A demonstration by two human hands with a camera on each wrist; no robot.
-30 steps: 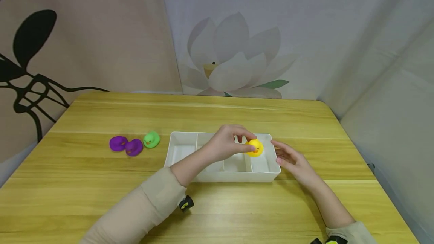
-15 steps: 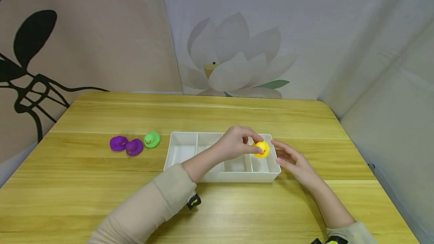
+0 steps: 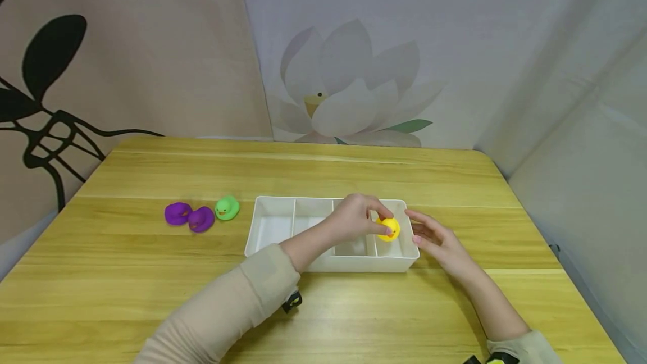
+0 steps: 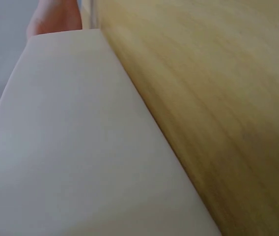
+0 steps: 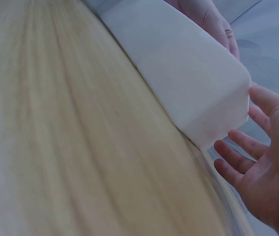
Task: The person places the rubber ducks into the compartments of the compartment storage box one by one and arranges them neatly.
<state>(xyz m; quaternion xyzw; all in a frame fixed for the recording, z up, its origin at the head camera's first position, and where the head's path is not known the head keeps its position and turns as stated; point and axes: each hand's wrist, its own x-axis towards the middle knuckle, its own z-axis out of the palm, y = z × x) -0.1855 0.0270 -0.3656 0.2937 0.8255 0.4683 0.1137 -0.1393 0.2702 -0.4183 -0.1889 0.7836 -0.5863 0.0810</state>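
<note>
A yellow toy duck (image 3: pixel 393 225) is held at the rightmost compartment (image 3: pixel 404 247) of a white divided box (image 3: pixel 354 264), pinched between the thumb and fingers of the left hand (image 3: pixel 356 218). Over the past second the duck has been carried rightward from above the last divider (image 3: pixel 376 247) of the box and brought lower, so its place is now judged to be within that compartment; whether the compartment's floor is touched cannot be told. At the box's right end, the right hand (image 3: pixel 436 236) is held with fingers spread, its fingertips set against or just beside the wall. Left of the box, a green duck (image 3: pixel 227 208) and two purple ducks (image 3: pixel 178 214) are left unmoved on the wooden table (image 3: pixel 354 319). Behind the box, a lotus-printed curtain (image 3: pixel 349 83) is seen.
</note>
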